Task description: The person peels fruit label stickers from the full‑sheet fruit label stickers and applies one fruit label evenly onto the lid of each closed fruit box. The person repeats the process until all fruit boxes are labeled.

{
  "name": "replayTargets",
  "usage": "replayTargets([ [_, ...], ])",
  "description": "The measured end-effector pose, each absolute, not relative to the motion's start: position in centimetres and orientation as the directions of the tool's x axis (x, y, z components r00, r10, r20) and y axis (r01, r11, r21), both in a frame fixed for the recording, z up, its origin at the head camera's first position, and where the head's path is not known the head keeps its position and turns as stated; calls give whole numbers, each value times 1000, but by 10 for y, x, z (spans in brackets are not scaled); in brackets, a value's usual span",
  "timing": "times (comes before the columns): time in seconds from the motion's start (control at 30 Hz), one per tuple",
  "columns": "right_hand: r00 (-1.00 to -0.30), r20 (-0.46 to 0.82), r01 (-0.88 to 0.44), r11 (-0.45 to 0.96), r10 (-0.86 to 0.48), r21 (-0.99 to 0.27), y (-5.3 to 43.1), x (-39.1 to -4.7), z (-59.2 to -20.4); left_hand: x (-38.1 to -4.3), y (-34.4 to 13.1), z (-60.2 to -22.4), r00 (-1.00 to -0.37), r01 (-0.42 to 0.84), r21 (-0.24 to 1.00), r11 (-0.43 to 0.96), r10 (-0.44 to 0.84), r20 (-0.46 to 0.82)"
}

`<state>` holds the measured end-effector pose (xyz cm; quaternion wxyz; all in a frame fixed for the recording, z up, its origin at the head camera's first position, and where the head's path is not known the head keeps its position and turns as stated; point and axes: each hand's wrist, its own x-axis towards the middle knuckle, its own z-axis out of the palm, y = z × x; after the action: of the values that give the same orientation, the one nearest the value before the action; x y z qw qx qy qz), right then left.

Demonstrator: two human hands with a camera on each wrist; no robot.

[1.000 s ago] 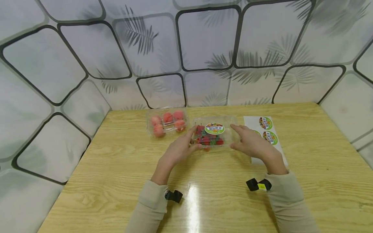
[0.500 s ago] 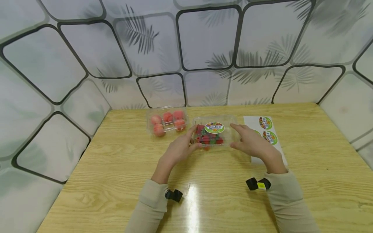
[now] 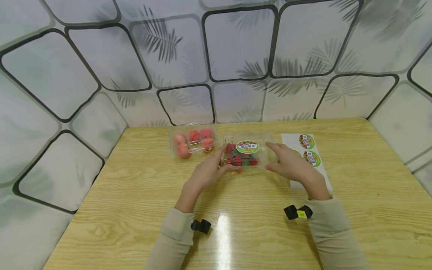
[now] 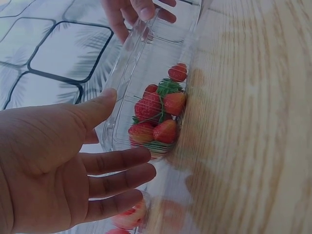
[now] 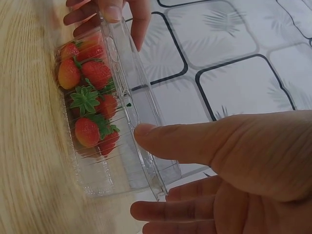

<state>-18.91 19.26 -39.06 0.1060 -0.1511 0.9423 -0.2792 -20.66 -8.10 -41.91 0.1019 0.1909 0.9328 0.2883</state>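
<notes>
A clear plastic fruit box (image 3: 263,159) with its lid down stands at the table's middle. Red strawberries (image 3: 237,160) with green leaves lie inside, mostly toward its left. An oval fruit label (image 3: 247,146) is on the lid. My left hand (image 3: 208,170) holds the box's left end, its thumb (image 4: 105,100) at the rim and fingers along the end. At the right end my right hand (image 3: 289,162) holds the box likewise, its thumb (image 5: 168,139) touching the rim. Whether the box bottom touches the wood is hard to tell.
A second clear box with several peaches (image 3: 183,150) stands to the left. A white sheet (image 3: 312,176) bearing round fruit labels lies right, partly under my right hand and forearm. The wooden table (image 3: 135,210) meets a patterned cloth backdrop (image 3: 236,45) at the rear.
The strawberry box has shifted very slightly away from me, with both hands staying at its ends. The peach box and label sheet stay put.
</notes>
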Motion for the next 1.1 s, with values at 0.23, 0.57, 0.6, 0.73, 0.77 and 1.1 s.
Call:
replayTargets([
  [0.23, -936, -112, -220, 801, -335, -556, 192, -191, -392, -207, -81, -420, -913, 297, 569, 767, 403, -68],
  [0.57, -938, -96, -227, 802, -333, -553, 191, -192, -394, -206, -82, -421, -922, 280, 567, 775, 382, -66],
  [0.6, -939, -95, -228, 802, -332, -551, 191, -192, -394, -206, -82, -421, -923, 279, 567, 775, 380, -64],
  [0.73, -941, -85, -232, 805, -328, -547, 190, -192, -395, -206, -82, -422, -927, 276, 561, 780, 371, -60],
  [0.77, -940, -79, -237, 803, -331, -547, 190, -192, -395, -206, -82, -422, -927, 275, 560, 781, 369, -59],
  [1.1, -945, -61, -237, 803, -320, -547, 190, -192, -396, -207, -78, -421, -942, 258, 517, 816, 331, -54],
])
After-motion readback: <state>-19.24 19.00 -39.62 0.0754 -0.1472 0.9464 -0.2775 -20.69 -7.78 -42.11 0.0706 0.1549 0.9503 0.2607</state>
